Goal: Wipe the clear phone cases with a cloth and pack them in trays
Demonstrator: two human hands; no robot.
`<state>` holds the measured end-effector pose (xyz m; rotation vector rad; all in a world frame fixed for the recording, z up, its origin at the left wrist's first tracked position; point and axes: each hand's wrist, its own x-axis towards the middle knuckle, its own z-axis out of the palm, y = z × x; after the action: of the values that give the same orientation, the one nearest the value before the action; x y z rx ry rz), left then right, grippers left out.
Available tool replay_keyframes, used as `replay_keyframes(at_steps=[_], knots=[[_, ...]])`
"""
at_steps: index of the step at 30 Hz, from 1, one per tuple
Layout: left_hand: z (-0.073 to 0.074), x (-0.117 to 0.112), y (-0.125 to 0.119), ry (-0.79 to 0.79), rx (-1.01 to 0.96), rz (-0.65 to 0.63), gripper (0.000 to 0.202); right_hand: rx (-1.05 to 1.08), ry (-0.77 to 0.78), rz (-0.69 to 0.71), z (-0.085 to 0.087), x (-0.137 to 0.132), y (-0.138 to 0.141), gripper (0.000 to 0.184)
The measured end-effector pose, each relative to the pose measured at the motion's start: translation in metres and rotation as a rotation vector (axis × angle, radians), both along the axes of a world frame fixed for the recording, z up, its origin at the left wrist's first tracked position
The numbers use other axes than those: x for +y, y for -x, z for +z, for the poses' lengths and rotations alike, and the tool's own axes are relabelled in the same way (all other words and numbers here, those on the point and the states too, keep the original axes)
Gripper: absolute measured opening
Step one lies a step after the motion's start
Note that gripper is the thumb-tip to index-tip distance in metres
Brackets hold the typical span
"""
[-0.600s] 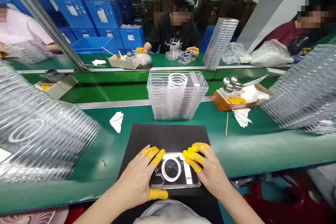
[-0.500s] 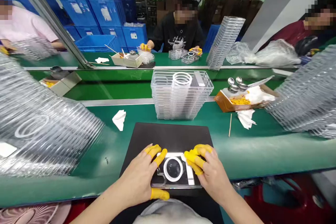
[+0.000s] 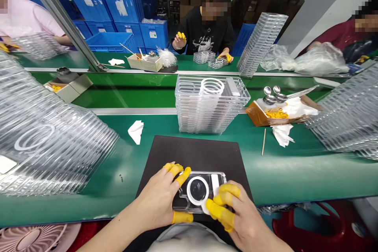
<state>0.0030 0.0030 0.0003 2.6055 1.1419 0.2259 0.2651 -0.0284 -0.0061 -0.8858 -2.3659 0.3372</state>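
Note:
A clear phone case point(image 3: 206, 181) with a white ring on its back lies on a black mat point(image 3: 195, 155) at the near table edge. My left hand point(image 3: 161, 201), in yellow finger cots, grips the case's left end, fingers on its top edge and thumb at its near edge. My right hand point(image 3: 236, 216) has its fingers curled at the case's near right corner, fingertips pressing beside the ring; whether they pinch something small is not clear.
A stack of clear cases point(image 3: 211, 104) stands just beyond the mat. Large leaning stacks of cases sit at the left point(image 3: 50, 145) and right point(image 3: 348, 118). A crumpled wipe point(image 3: 136, 130), a thin stick point(image 3: 263, 141) and a brown tray point(image 3: 256, 115) lie on the green belt. Other people work across the line.
My right hand has slid from the case's far right edge down to its near right corner. My left hand keeps its grip. The view has tilted up slightly.

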Motion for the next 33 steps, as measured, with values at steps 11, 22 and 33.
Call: replay_keyframes(at_steps=[11,22,33], knots=[[-0.004,-0.002,0.0,-0.035,-0.05,0.008,0.09,0.031,-0.05,-0.04,0.004,0.013,0.041,0.027],[-0.003,-0.001,0.0,0.013,-0.073,0.016,0.088,0.016,-0.022,-0.003,0.0,-0.002,0.028,0.021],[-0.008,-0.001,0.002,0.034,-0.075,0.026,0.088,-0.062,-0.154,-0.401,-0.014,0.014,-0.006,0.019]])
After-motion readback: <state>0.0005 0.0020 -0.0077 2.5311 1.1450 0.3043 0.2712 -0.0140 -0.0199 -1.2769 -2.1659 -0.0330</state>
